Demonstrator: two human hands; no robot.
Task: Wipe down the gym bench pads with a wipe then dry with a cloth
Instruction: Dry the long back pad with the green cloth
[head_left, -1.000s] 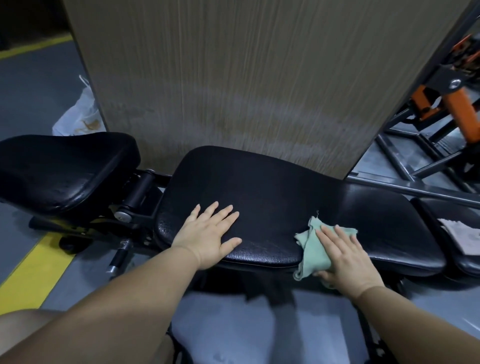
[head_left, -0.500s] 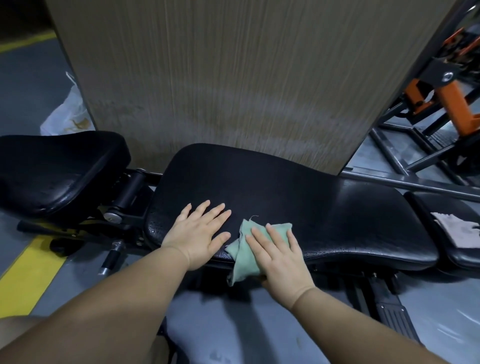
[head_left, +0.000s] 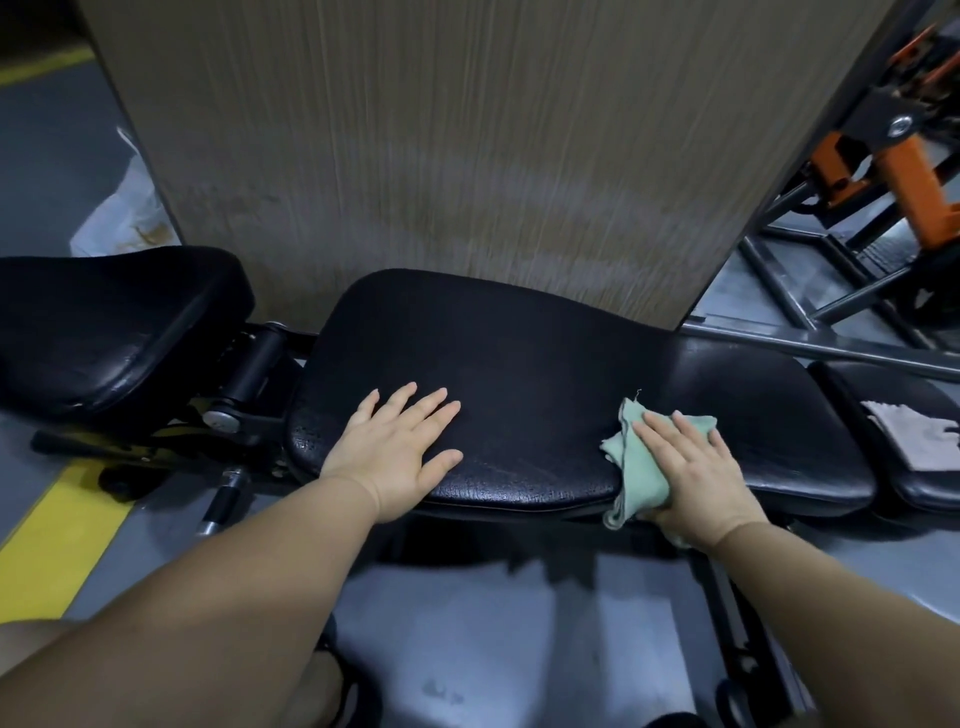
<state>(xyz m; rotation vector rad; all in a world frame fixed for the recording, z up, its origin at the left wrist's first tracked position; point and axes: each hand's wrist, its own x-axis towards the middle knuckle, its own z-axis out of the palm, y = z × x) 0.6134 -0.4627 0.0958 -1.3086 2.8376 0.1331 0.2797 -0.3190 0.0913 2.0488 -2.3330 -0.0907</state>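
A long black bench pad lies across the middle of the view. My left hand rests flat on its near left part, fingers spread. My right hand presses a crumpled pale green cloth onto the pad's near right edge with straight fingers; part of the cloth hangs over the edge. A second black pad sits raised at the left, joined by a hinge. A pale wipe lies on a smaller black pad at the far right.
A tall wood-grain panel stands directly behind the bench. An orange and black machine frame and steel bars are at the right. A white plastic bag sits on the grey floor at the left, near a yellow floor line.
My right hand slid the green cloth left along the pad to beside my left hand, then back right toward the pad's right end. My left hand stayed in place.
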